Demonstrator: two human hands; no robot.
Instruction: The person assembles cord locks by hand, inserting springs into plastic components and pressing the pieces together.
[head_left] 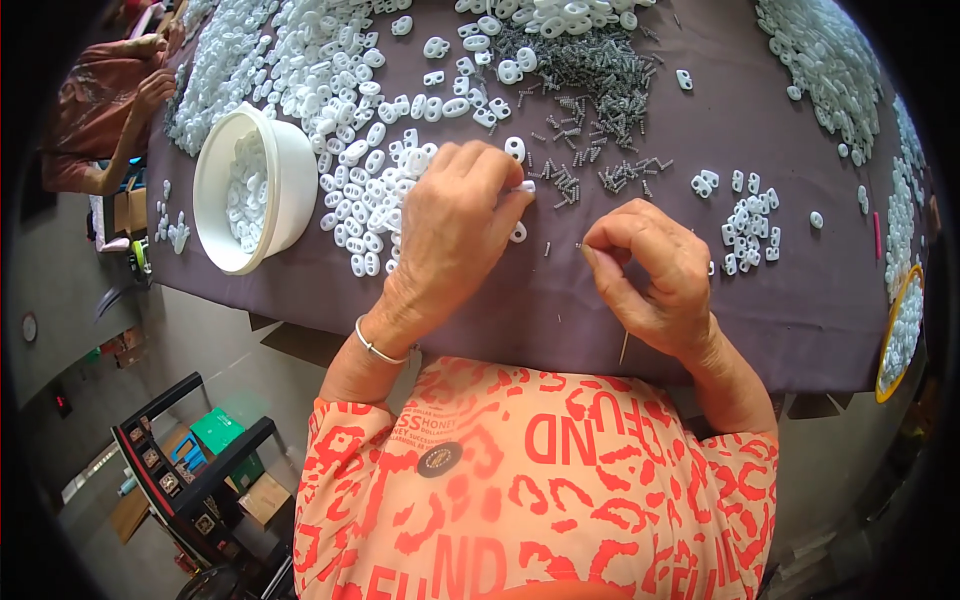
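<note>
My left hand [455,215] is closed, its thumb and forefinger pinching a small white plastic cord-lock piece [526,186]. Beneath and beside that hand spreads a heap of white two-holed cord-lock pieces [352,205]. To the right, my right hand [650,270] pinches a tiny metal spring [579,246] between thumb and forefinger. A thin pale stick [624,348] sticks out below its palm; how it is held is hidden. One loose spring [547,249] lies on the cloth between my hands. Past my fingertips is a dark pile of small springs [605,85].
A white round tub [290,190] holding white pieces stands at left. A small group of white pieces [752,228] lies right of my right hand. Bigger white heaps [825,75] cover the far edges. An orange-rimmed basket [884,372] is at far right. Another person's hand [152,92] shows far left.
</note>
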